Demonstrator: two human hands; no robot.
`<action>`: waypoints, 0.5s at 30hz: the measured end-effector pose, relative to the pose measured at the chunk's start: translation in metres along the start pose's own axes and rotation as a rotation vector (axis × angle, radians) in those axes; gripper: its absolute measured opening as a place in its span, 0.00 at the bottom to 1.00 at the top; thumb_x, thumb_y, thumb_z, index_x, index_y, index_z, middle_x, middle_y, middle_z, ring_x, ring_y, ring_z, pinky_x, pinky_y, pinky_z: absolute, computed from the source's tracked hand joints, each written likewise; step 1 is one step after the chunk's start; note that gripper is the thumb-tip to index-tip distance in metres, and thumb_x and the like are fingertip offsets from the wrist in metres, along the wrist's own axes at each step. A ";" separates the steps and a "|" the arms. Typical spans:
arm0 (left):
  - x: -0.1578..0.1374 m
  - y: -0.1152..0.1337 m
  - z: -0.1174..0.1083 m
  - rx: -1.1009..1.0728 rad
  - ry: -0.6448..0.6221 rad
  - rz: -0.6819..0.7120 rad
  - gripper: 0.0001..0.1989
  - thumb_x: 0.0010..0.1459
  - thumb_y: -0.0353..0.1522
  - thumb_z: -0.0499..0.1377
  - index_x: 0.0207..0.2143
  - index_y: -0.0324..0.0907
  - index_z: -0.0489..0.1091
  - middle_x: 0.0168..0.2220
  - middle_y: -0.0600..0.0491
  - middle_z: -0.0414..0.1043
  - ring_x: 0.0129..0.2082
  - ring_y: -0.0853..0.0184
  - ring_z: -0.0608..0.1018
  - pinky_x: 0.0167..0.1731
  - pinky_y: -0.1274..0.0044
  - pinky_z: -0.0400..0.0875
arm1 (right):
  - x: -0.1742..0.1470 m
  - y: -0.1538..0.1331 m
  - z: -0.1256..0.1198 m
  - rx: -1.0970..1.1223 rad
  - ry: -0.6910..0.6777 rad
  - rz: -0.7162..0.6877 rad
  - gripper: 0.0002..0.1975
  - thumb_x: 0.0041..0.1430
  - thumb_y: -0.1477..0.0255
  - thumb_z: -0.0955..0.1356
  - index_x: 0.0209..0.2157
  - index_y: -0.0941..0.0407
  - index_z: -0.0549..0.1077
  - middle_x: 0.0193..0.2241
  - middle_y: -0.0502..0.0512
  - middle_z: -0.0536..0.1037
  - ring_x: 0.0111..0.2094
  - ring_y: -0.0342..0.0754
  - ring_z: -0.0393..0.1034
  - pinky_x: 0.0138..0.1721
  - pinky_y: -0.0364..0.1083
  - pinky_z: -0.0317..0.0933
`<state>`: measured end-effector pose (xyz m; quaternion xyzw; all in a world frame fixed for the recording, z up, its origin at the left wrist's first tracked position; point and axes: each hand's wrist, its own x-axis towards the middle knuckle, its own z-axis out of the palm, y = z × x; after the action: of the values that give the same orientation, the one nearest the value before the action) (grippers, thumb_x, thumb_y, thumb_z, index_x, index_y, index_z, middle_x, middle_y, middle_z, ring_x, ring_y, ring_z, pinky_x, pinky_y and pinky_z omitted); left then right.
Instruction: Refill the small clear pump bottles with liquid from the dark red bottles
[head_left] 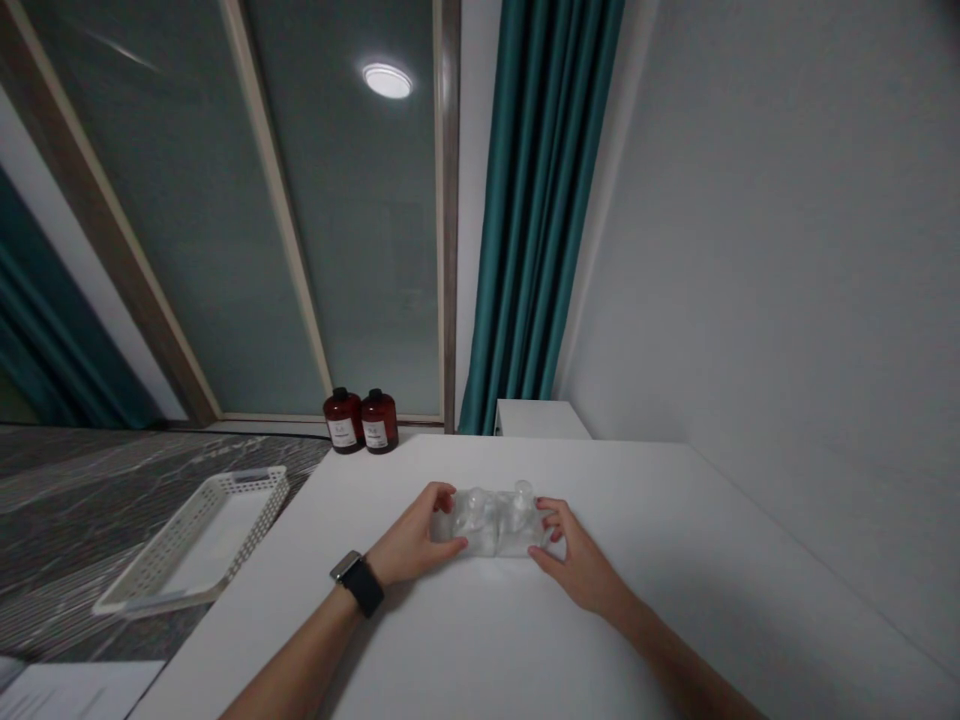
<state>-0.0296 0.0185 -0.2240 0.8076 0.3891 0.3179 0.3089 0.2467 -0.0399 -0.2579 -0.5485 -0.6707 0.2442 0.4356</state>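
A clear, see-through plastic piece [496, 524] lies on the white table in front of me, wider than it is deep. Two rounded clear shapes stick up from its top; glare hides whether they are part of it or separate. My left hand [421, 530] holds its left end, thumb at the near edge and fingers curled at the far side. At the right end, my right hand [568, 553] grips in the same way, fingers bent round the edge. A watch with a black strap [361, 582] is on my left wrist.
Two dark red-brown bottles [380, 425] with white labels stand at the table's far left corner. Left of the white table [480, 640], a white perforated basket [262, 515] sits lower down. Behind are a small white cabinet [540, 418], a teal curtain [540, 220] and glass panels.
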 end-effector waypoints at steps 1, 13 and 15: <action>0.000 0.000 -0.001 -0.011 -0.008 -0.008 0.23 0.52 0.31 0.63 0.49 0.41 0.60 0.42 0.50 0.70 0.42 0.61 0.74 0.47 0.66 0.71 | 0.001 0.000 0.001 0.010 -0.008 0.016 0.23 0.52 0.74 0.70 0.50 0.53 0.65 0.37 0.53 0.73 0.37 0.50 0.71 0.43 0.52 0.68; -0.038 -0.025 -0.051 0.094 0.068 -0.113 0.24 0.55 0.35 0.60 0.53 0.41 0.60 0.38 0.51 0.70 0.36 0.63 0.75 0.41 0.71 0.71 | 0.023 -0.037 0.067 0.195 -0.106 -0.069 0.17 0.54 0.76 0.67 0.46 0.52 0.66 0.49 0.57 0.65 0.40 0.46 0.71 0.37 0.47 0.72; -0.049 -0.034 -0.067 0.179 0.100 -0.152 0.27 0.55 0.35 0.60 0.56 0.40 0.59 0.39 0.49 0.71 0.37 0.62 0.75 0.41 0.70 0.71 | 0.030 -0.052 0.092 0.146 -0.109 -0.091 0.18 0.53 0.78 0.67 0.47 0.52 0.66 0.46 0.56 0.66 0.37 0.46 0.72 0.35 0.46 0.72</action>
<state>-0.1191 0.0120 -0.2217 0.7833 0.4909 0.2976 0.2387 0.1404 -0.0123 -0.2529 -0.4702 -0.6980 0.3021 0.4477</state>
